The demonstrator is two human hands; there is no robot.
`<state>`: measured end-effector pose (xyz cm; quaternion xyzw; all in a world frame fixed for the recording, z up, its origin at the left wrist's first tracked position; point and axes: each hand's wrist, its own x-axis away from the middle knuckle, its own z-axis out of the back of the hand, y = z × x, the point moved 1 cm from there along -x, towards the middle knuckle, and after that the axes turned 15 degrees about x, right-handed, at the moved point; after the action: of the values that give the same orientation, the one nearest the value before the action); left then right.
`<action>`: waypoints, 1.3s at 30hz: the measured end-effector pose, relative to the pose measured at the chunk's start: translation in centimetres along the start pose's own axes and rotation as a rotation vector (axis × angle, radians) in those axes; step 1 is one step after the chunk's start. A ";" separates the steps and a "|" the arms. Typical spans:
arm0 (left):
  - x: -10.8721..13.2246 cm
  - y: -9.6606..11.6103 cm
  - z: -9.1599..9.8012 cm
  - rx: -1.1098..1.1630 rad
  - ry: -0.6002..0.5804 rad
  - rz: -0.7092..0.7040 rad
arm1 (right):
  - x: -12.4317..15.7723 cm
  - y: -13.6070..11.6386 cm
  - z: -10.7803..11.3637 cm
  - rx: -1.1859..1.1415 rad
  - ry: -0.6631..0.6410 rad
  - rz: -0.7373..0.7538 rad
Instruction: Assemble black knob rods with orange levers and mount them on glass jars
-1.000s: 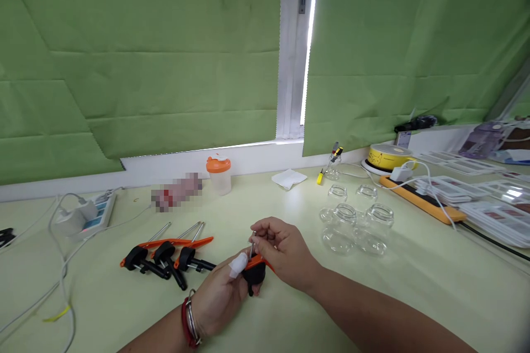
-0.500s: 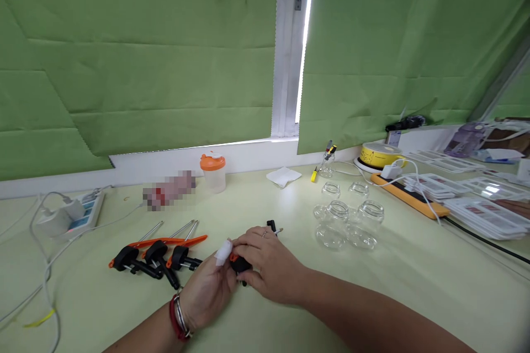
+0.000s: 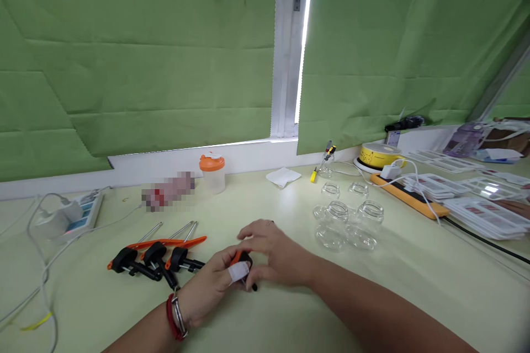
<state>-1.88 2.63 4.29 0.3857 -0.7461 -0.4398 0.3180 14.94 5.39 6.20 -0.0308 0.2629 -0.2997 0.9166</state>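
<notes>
My left hand (image 3: 213, 282), with a white dressing on its thumb, is closed on a black-and-orange cap piece (image 3: 245, 258). Much of that piece is hidden by my fingers, and a short black end shows below. Close against its right side is my right hand (image 3: 275, 253), fingers spread and curved around the piece; whether the fingertips touch it I cannot tell. To the left lie three similar black cap pieces (image 3: 155, 252) with black handles, thin metal rods and orange strips (image 3: 192, 241).
Several clear glass jars (image 3: 364, 226) stand to the right. Behind are an orange-lidded cup (image 3: 213, 174), white paper (image 3: 283, 177) and screwdrivers (image 3: 329, 153) in a small jar. An orange power strip (image 3: 409, 196) and stacked clear-windowed packs (image 3: 488, 215) lie farther right; cables (image 3: 45, 270) run at left.
My left thumb has come over the front of the cap piece, turning its orange part up. My right fingers have loosened and spread; the rod end that stuck out beyond them no longer shows.
</notes>
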 end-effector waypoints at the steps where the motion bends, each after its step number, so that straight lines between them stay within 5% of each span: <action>1: -0.1 0.1 0.2 0.017 0.049 -0.021 | 0.0 0.8 0.1 0.005 0.071 -0.098; 3: -0.3 0.2 0.6 0.050 0.129 -0.068 | 0.1 2.7 0.2 0.059 0.154 -0.428; 5: -0.5 0.3 1.2 0.094 0.185 -0.112 | 0.5 4.6 -0.3 0.145 0.027 -0.707; 9: -0.8 0.2 2.2 0.169 0.247 -0.165 | 1.1 7.0 -1.9 0.272 -0.264 -0.890; 15: -0.8 0.2 2.1 0.220 0.300 -0.224 | 1.2 7.1 -2.5 0.238 -0.290 -0.811; 23: -1.0 0.3 2.0 0.260 0.329 -0.255 | 0.7 2.9 -2.7 0.021 -0.145 -0.318; 32: -0.6 0.6 1.5 0.257 0.317 -0.248 | 0.8 1.9 -3.4 0.008 -0.064 -0.261; 39: -0.5 0.2 2.1 -0.062 0.381 -0.271 | 0.8 1.8 -3.4 0.013 -0.043 -0.243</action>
<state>-3.39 3.97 3.55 0.5485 -0.5999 -0.4206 0.4030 14.71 6.77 2.49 -0.0629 0.2357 -0.4095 0.8791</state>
